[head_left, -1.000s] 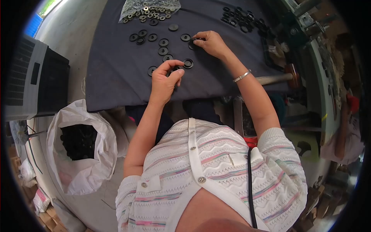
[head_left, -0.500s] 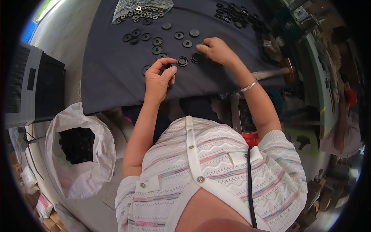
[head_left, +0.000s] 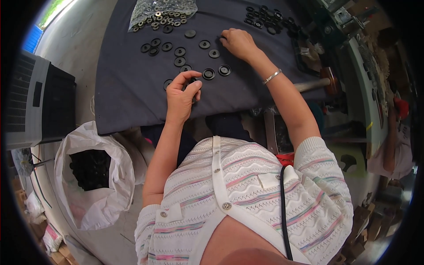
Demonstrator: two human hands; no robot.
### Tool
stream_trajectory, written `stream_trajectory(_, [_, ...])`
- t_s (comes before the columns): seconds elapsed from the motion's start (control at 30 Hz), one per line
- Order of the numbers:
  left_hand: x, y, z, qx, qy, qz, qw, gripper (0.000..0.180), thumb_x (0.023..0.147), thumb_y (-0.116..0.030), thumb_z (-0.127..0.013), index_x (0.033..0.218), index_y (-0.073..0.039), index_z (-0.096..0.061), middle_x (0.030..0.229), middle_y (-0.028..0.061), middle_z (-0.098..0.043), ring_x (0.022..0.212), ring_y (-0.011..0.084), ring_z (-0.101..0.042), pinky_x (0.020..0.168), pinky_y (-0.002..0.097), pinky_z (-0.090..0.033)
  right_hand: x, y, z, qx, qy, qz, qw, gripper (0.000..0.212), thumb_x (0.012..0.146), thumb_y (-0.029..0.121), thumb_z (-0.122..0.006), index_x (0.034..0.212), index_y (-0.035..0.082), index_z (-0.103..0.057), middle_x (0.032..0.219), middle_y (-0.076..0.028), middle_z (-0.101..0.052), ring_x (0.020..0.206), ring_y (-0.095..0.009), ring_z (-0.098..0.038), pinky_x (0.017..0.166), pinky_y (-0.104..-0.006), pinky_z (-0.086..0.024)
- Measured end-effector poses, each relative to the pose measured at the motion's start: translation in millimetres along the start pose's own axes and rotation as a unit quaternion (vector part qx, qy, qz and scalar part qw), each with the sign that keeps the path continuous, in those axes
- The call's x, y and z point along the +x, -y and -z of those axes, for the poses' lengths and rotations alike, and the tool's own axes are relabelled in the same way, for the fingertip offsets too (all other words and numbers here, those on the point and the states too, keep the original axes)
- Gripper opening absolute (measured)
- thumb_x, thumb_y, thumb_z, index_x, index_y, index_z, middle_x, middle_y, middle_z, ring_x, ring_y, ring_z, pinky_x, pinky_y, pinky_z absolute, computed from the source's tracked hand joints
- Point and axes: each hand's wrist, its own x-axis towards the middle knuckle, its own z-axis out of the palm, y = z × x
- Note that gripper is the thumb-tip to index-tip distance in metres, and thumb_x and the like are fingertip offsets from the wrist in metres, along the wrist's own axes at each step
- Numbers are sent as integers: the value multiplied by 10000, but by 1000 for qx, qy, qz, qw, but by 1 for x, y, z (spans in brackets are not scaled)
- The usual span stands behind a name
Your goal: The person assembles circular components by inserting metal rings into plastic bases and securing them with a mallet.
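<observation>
My left hand (head_left: pixel 182 95) is closed near the table's front edge, its thumb and fingers curled round a small black part (head_left: pixel 193 81) that is mostly hidden. Farther out, my right hand (head_left: pixel 240 43) pinches a black disc (head_left: pixel 220 39) at the tabletop, only its edge showing. Between the hands lie two ringed round black pieces side by side, a left one (head_left: pixel 208 73) and a right one (head_left: pixel 224 70). Loose black discs (head_left: pixel 204 44) with small centres and a plain flat-faced disc (head_left: pixel 190 33) are scattered on the dark cloth (head_left: pixel 128 84).
A clear plastic bag (head_left: pixel 163 11) of small metal rings spills at the far left. More black rings (head_left: pixel 265 17) are heaped at the far right. A hammer (head_left: pixel 327 81) lies at the right edge near a green machine (head_left: pixel 329 28). A white sack (head_left: pixel 121 176) holding black parts stands at lower left.
My right hand has moved away from the ringed piece, farther out to the flat disc, and closed on its edge. The left hand has stayed nearly in place.
</observation>
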Motion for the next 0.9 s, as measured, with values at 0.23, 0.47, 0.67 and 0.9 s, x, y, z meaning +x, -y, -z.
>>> stream_trajectory(0.23, [1,1,2,1,4,-5,1000,175,787,-10,-612,962,5,-622,725,8,-534,534,60,-489,483,179,-366,-7,-2,28,477,127,-265,829,213,862,195,-564,847,-5,-638,637,-31,-574,509,-94,-512,430,-246,-409])
stream_trajectory(0.47, [2,1,5,20,11,-8,1000,182,808,3,-579,987,19,-605,746,31,-545,547,89,-507,468,192,-376,-12,0,42,328,240,-261,876,241,858,230,-583,849,-6,-633,706,-81,-619,601,-168,-591,486,-311,-464])
stream_trajectory(0.67, [0,0,1,11,-2,-3,1000,173,789,-12,-613,961,-6,-624,706,-4,-531,537,53,-484,483,176,-360,24,32,20,41,6,8,999,290,800,298,-632,922,36,-609,869,-158,-649,902,-351,-610,751,-464,-483])
stream_trajectory(0.9, [-2,0,0,51,2,-16,999,168,788,-21,-615,956,-18,-629,680,-17,-552,536,36,-474,499,172,-362,75,63,-19,-35,90,85,992,212,785,229,-634,914,60,-636,878,-148,-655,896,-323,-615,781,-423,-492])
